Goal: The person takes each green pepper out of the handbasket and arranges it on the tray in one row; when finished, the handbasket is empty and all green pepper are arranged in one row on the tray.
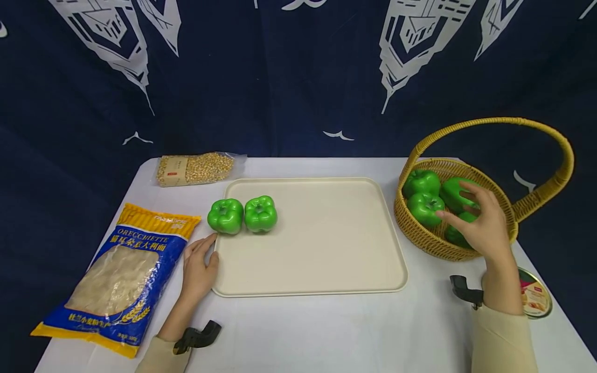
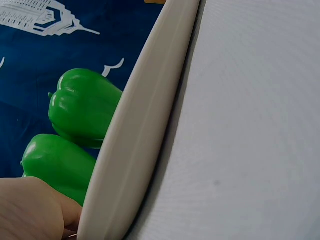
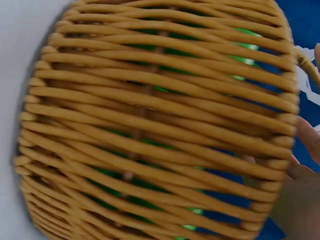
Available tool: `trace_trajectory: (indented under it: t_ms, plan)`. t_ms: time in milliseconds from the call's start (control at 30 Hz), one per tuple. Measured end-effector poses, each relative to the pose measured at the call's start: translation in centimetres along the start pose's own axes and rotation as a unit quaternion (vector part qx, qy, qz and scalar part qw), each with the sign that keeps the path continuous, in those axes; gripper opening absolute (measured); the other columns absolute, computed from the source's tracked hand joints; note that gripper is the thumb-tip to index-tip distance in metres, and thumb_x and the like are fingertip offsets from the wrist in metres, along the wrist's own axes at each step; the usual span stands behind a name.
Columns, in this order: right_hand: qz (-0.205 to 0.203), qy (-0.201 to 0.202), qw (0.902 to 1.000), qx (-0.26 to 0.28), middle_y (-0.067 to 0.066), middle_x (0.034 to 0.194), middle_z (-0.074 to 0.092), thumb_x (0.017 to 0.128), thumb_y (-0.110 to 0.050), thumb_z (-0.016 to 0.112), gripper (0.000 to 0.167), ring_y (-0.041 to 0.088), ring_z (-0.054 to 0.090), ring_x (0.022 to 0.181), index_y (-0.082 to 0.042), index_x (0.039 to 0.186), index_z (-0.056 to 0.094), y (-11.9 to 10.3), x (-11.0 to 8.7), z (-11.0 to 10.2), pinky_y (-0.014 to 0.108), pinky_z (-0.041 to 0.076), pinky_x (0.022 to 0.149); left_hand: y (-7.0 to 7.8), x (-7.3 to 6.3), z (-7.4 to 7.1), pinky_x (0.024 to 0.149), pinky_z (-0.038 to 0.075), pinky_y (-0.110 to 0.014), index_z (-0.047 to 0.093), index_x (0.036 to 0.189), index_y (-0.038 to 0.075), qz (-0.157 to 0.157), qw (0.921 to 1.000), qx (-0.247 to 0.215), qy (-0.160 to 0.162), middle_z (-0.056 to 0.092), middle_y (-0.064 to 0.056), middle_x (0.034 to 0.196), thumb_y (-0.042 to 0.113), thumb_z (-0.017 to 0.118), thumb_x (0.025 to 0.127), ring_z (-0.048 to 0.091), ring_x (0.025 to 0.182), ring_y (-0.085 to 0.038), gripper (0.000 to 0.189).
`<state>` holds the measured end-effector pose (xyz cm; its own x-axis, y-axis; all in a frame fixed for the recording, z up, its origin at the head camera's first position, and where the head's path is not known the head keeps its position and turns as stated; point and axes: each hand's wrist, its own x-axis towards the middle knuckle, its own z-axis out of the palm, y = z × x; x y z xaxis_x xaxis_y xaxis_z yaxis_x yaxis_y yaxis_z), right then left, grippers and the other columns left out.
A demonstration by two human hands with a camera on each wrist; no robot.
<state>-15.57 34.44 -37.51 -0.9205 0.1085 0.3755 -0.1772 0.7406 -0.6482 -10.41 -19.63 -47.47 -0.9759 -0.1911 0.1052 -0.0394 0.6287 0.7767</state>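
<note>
Two green bell peppers (image 1: 226,216) (image 1: 260,213) stand side by side at the left end of a cream tray (image 1: 317,238). My left hand (image 1: 200,264) rests at the tray's left edge, just below the peppers, with its fingers extended. In the left wrist view that hand (image 2: 35,210) is beside the tray's rim (image 2: 140,120). Over the wicker basket (image 1: 420,241) at the right, my right hand (image 1: 487,223) reaches in with thumb and fingers spread apart. Under and beside it lie several green peppers (image 1: 425,209), partly hidden by the hand. The right wrist view shows mostly the basket's woven side (image 3: 160,115).
A blue and yellow bag of orecchiette (image 1: 116,280) lies left of the tray. Behind the tray's left corner is a clear packet of yellow kernels (image 1: 200,168). A round tin (image 1: 535,295) sits partly behind the right forearm. The basket's tall handle (image 1: 494,121) arches over it.
</note>
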Motion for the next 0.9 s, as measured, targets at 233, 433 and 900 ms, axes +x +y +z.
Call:
trace_trajectory:
  t_ms: [233, 433, 900]
  plan:
    - [0.026, -0.02, 0.9994, -0.011, 0.02, 0.14, 0.042, 0.079, -0.015, 0.081, 0.08, 0.045, 0.047, 0.124, -0.01, 0.148, 0.04, 0.6, 0.2, 0.5, 0.006, 0.038, 0.088, 0.1, -0.1, 0.0, 0.11, 0.025, -0.055, 0.051, 0.139, -0.004, 0.0, 1.0, 0.0, 0.003, 0.053, -0.027, 0.137, 0.0, 0.051, 0.094, 0.032, 0.135, -0.039, 0.045]
    - [0.031, -0.017, 0.9992, -0.019, 0.022, 0.141, 0.042, 0.081, -0.016, 0.079, 0.079, 0.047, 0.047, 0.125, -0.009, 0.149, 0.039, 0.8, 0.3, 0.8, 0.011, 0.042, 0.095, 0.1, 0.0, 0.0, 0.111, 0.025, -0.055, 0.05, 0.139, -0.004, 0.002, 1.0, -0.001, 0.001, 0.052, -0.027, 0.139, 0.0, 0.05, 0.094, 0.032, 0.135, -0.038, 0.045]
    - [0.04, -0.04, 0.998, -0.029, 0.027, 0.142, 0.04, 0.084, -0.022, 0.078, 0.079, 0.051, 0.048, 0.123, -0.004, 0.149, 0.037, 1.6, 0.3, 1.5, 0.022, 0.049, 0.097, 0.0, 0.0, 0.0, 0.111, 0.025, -0.054, 0.05, 0.138, -0.005, 0.008, 0.9999, -0.002, 0.007, 0.051, -0.027, 0.139, 0.0, 0.051, 0.094, 0.032, 0.135, -0.039, 0.044]
